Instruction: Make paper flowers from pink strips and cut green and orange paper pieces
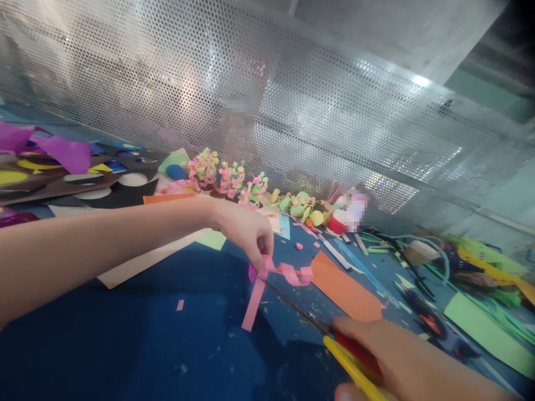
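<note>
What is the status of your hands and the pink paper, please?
Left hand pinching narrow pink paper strip. Right hand holding red-and-yellow-handled metal scissors, tips at the strip. Flat orange paper sheet close by.

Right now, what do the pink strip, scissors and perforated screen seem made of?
Pink strip: probably matte paper, being thin and flat. Scissors: likely metal blades, dark, slim; handles probably smooth plastic, from their solid yellow and red. Perforated screen: likely metal, silvery with glints.

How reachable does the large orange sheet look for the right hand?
Probably yes: the large orange sheet lies just past the right hand with nothing seen between, though the scissors it holds would likely hinder gripping.
</note>
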The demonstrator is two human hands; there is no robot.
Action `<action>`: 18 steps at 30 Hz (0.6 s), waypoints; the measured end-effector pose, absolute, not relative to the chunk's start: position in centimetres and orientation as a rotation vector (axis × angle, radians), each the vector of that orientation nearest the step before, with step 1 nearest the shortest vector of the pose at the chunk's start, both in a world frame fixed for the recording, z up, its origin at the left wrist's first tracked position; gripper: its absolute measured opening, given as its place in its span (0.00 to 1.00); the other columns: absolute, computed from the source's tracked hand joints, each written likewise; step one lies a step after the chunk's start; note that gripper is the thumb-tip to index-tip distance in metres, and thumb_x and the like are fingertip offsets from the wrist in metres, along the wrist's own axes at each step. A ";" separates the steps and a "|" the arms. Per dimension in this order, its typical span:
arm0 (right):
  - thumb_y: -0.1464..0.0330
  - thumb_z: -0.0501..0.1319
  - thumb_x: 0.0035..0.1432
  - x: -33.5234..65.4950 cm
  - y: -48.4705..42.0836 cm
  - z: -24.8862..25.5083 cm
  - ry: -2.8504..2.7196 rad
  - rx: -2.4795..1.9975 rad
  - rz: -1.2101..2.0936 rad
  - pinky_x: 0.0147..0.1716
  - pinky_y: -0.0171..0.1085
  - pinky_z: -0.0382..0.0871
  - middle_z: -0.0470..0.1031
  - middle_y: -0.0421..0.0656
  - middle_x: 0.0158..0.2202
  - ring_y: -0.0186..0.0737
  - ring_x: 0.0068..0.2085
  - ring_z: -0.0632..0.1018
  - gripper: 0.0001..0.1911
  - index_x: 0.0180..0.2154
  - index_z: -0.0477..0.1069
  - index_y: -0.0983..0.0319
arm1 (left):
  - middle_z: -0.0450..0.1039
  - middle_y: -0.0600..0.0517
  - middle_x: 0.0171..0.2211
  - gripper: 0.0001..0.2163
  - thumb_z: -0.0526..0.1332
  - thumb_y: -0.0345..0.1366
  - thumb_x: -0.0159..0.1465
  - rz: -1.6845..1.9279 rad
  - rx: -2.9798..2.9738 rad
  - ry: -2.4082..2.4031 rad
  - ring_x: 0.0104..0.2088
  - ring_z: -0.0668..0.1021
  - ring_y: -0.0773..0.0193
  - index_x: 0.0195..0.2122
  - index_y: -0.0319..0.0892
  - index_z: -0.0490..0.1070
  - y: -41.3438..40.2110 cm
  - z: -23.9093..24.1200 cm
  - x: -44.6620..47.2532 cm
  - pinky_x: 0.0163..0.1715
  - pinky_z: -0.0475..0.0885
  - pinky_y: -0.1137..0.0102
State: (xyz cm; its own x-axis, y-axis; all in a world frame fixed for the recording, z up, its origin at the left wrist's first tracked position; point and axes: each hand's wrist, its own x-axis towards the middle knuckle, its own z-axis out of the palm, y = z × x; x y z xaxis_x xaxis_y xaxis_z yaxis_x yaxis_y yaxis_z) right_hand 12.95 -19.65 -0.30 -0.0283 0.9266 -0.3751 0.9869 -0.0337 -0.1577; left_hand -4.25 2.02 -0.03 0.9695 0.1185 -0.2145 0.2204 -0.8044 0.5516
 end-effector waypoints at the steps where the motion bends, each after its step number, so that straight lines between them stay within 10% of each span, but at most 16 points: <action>1: 0.52 0.57 0.49 12.9 -19.6 -0.3 2.072 2.070 -0.557 0.23 0.37 0.65 0.77 0.48 0.28 0.44 0.25 0.74 0.20 0.34 0.73 0.61 | 0.77 0.54 0.33 0.09 0.64 0.41 0.51 -0.230 2.477 0.231 0.32 0.73 0.65 0.31 0.44 0.78 2.1 -0.1 -4.2 0.28 0.63 0.77; 18: 0.49 0.60 0.45 13.0 -19.1 0.0 2.020 2.064 -0.448 0.20 0.33 0.55 0.75 0.44 0.25 0.42 0.25 0.73 0.21 0.28 0.72 0.61 | 0.78 0.53 0.32 0.09 0.66 0.42 0.49 -0.284 2.368 0.158 0.34 0.75 0.63 0.29 0.45 0.79 2.0 -0.3 -4.2 0.33 0.65 0.75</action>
State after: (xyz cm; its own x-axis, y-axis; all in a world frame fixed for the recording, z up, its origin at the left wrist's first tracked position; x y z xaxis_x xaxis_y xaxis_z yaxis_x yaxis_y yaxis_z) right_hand 13.04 -19.08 0.02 0.0095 0.9314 -0.3640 0.9979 -0.0321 -0.0562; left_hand -4.22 2.04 -0.27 0.9680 0.0324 -0.2490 0.1947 -0.7232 0.6626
